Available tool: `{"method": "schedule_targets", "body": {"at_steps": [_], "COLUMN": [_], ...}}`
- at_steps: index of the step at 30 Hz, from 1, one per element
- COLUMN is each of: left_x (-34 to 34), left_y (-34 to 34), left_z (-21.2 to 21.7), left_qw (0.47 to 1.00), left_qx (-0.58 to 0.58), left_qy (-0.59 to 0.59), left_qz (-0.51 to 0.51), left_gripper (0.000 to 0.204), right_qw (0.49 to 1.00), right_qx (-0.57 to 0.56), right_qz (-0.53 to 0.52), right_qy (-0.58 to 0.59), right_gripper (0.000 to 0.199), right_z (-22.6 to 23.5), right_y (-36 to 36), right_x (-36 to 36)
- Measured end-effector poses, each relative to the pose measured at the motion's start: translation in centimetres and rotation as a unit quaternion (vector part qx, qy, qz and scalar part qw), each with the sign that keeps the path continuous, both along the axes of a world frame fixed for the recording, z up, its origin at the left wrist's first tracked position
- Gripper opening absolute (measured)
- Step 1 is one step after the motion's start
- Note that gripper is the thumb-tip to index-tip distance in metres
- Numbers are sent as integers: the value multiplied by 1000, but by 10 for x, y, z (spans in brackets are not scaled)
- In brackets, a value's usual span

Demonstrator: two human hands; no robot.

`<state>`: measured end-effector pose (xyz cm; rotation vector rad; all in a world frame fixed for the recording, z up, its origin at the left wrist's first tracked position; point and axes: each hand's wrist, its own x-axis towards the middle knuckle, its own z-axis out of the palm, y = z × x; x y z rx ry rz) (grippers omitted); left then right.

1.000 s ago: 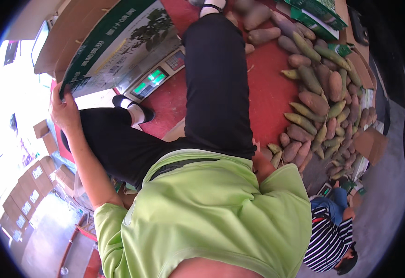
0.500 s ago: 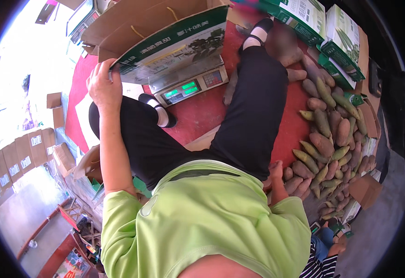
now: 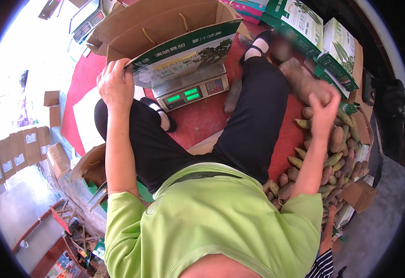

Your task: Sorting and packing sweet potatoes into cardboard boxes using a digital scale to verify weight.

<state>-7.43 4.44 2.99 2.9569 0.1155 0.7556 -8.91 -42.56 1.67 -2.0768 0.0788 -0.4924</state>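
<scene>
Left of the scale (image 3: 194, 95), the left grip (image 3: 117, 88) clasps the carton (image 3: 184, 58); right of the scale, a tuber (image 3: 299, 78) adjoins the half-curled right grip (image 3: 325, 110), whether held I cannot tell.

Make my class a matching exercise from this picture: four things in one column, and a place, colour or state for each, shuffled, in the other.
Column one
1. Left hand
2. Right hand
3. Scale
4. Trousers

Column two
A. Black
B. Out over the vegetable heap
C. Has a display lit green
D. At the rim of the open carton

Right pairs: 1-D, 2-B, 3-C, 4-A
</scene>
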Motion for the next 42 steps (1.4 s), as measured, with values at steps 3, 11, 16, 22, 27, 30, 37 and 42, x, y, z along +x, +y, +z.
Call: {"method": "schedule_targets", "body": {"at_steps": [3, 11, 16, 22, 27, 30, 37, 42], "left_x": [-1, 3, 2, 1, -1, 6, 6, 12], "left_y": [4, 1, 0, 9, 5, 6, 35, 48], "left_z": [-1, -2, -2, -4, -9, -14, -25, -32], "left_qw": [1000, 1000, 1000, 1000, 1000, 999, 999, 999], "left_qx": [5, -7, -9, -6, -2, -16, -1, 33], "left_qy": [5, -10, -8, -4, 13, 9, 33, 40], "left_qz": [8, -4, -3, -22, -20, -35, -9, 1], "left_gripper": [13, 12, 12, 12, 12, 14, 24, 29], "right_qw": [992, 964, 909, 922, 960, 993, 938, 792], "right_qx": [67, 47, 5, -160, 59, -8, -50, 92], "right_qz": [29, 233, 415, 338, 274, 91, -56, -210], "right_qy": [-103, -119, 26, -98, -4, 78, 337, 567], "right_gripper": [43, 49, 33, 8, 24, 25, 16, 21], "right_z": [76, 92, 31, 34, 47, 15, -187, -258], "right_y": [47, 197, 273, 247, 125, 42, -120, -131], "right_x": [44, 148, 168, 188, 124, 72, -139, -342]}}
